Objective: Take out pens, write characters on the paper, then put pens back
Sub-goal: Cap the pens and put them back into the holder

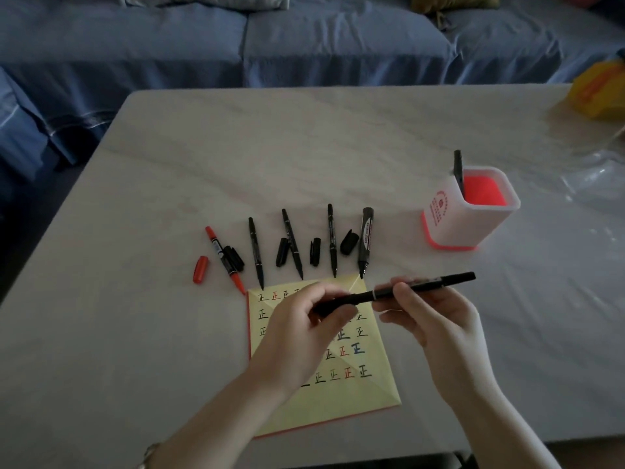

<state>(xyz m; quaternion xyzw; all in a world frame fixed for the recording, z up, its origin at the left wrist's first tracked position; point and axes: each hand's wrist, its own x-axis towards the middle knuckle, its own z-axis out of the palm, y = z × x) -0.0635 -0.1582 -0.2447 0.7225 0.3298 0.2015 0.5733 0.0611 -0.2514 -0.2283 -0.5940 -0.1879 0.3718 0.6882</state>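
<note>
Here, both hands grip one black pen (392, 294) above a yellow paper (372, 394) on a pale table (304, 147). The left hand (304, 330) closes around the pen's left end, and the right hand (429, 316) pinches the barrel nearer its middle; the pen's far end juts out to the right. The paper carries rows of the same character in black, red and blue. Beyond its top edge lie five uncapped pens side by side, tips toward the paper: a red pen (225, 260) at far left, three thin black ones, and a thick marker (365, 242) at right, with loose caps between them and a red cap (200, 269) at left. To the right stands a white-and-red holder (449, 221) with one pen (458, 170) upright inside.
</note>
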